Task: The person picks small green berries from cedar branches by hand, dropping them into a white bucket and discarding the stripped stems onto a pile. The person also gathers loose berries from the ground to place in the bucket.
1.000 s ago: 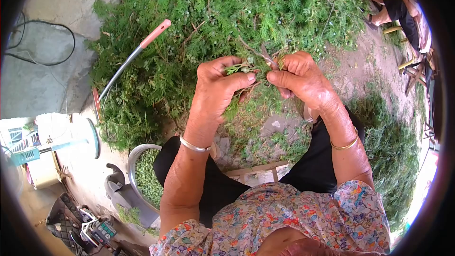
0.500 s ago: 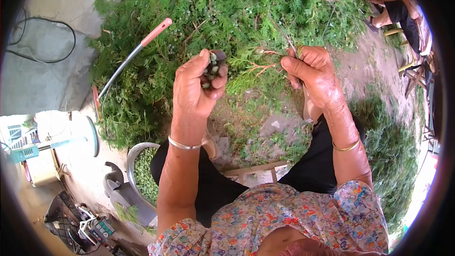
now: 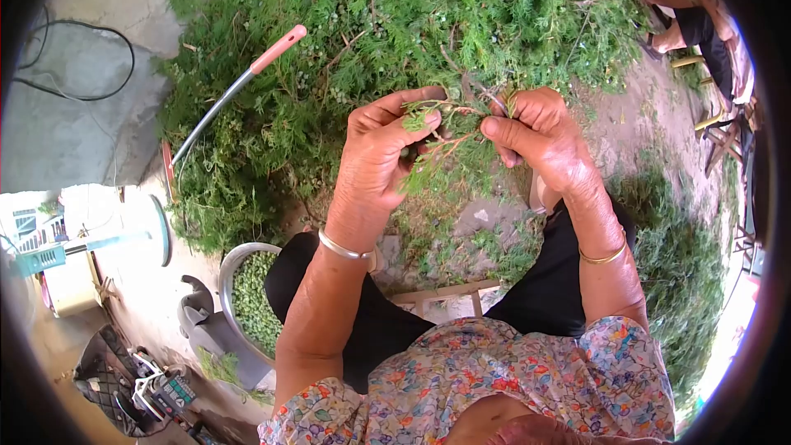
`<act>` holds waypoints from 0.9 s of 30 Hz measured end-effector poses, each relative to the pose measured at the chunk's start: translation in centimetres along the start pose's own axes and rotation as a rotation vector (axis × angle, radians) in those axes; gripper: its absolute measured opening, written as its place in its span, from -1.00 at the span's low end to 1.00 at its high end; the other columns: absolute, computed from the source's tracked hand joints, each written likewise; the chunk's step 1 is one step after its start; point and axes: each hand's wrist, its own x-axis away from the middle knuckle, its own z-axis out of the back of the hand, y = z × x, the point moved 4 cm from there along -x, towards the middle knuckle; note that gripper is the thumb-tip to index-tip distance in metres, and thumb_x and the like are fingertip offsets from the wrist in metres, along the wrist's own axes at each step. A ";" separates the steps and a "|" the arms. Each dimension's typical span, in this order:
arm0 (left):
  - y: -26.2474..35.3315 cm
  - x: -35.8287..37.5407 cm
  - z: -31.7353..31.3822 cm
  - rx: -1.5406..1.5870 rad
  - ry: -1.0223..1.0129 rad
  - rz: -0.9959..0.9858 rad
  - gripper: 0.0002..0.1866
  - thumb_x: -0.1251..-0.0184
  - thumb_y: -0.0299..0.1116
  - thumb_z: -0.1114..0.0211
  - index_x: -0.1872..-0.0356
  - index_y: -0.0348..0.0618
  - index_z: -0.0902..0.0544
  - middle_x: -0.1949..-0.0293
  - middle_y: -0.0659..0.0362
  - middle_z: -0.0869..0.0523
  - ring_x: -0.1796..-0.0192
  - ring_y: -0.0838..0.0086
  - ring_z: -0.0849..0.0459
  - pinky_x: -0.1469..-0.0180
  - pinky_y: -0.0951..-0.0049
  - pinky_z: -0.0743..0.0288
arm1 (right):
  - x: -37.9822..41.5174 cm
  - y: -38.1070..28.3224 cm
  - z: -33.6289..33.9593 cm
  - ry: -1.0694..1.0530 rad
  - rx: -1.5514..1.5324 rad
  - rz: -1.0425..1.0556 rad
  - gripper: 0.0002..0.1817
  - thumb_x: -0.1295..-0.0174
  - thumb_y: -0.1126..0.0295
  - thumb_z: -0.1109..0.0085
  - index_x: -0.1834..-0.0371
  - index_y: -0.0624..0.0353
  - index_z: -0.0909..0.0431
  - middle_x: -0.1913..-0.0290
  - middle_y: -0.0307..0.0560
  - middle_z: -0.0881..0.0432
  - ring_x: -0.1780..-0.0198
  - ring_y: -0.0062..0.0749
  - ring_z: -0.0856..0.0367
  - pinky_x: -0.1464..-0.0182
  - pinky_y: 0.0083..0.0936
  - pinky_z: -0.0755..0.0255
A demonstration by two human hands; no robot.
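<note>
My right hand (image 3: 531,133) is closed around the woody stem of an evergreen sprig (image 3: 451,147), held above the cleared patch of ground between my knees. From the left, my left hand (image 3: 381,142) meets the sprig, its thumb and forefinger pinched on the leafy twigs. The small green cones that showed in the left palm a moment earlier are now hidden behind its fingers. Just beyond both hands rises a large heap of cut evergreen branches (image 3: 395,25), dotted with pale green cones.
A metal basin (image 3: 228,280) full of green cones stands by my left knee. A pink-handled metal tool (image 3: 276,49) leans on the heap. More cut greenery (image 3: 676,272) lies to the right, where another person (image 3: 700,29) sits. A black cable (image 3: 124,41) loops at far left.
My left hand has moved right, from holding cones in a cupped palm to pinching the sprig's twigs. My right hand keeps its grip on the stem and has hardly moved.
</note>
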 end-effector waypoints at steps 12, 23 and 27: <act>0.4 0.2 0.4 -0.134 -0.010 0.071 -0.86 -0.07 -0.54 -0.33 0.33 -0.30 -0.60 0.52 0.21 -0.62 0.55 0.63 -0.55 0.64 0.72 -0.22 | 0.0 0.1 -0.3 -0.034 0.075 -0.028 -0.70 -0.17 0.41 -0.19 0.71 0.23 -0.47 0.75 -0.29 -0.44 0.68 -0.71 -0.30 0.64 -0.64 -0.16; 1.3 -0.6 2.2 -0.480 0.255 -0.176 -0.88 -0.09 -0.61 -0.20 0.31 -0.36 -0.60 0.49 0.13 -0.64 0.55 0.59 -0.51 0.62 0.60 -0.32 | 0.2 -0.2 0.2 0.004 -0.004 -0.012 -0.71 -0.18 0.42 -0.18 0.69 0.26 -0.47 0.75 -0.25 -0.46 0.68 -0.72 -0.34 0.63 -0.64 -0.20; 1.9 -0.5 2.1 -0.078 0.190 0.054 -0.87 -0.11 -0.54 -0.19 0.31 -0.31 -0.61 0.50 0.12 -0.63 0.57 0.56 -0.48 0.66 0.59 -0.25 | 0.2 -0.4 0.5 0.001 0.012 0.070 -0.70 -0.18 0.41 -0.20 0.68 0.26 -0.48 0.75 -0.26 -0.46 0.69 -0.72 -0.34 0.64 -0.65 -0.20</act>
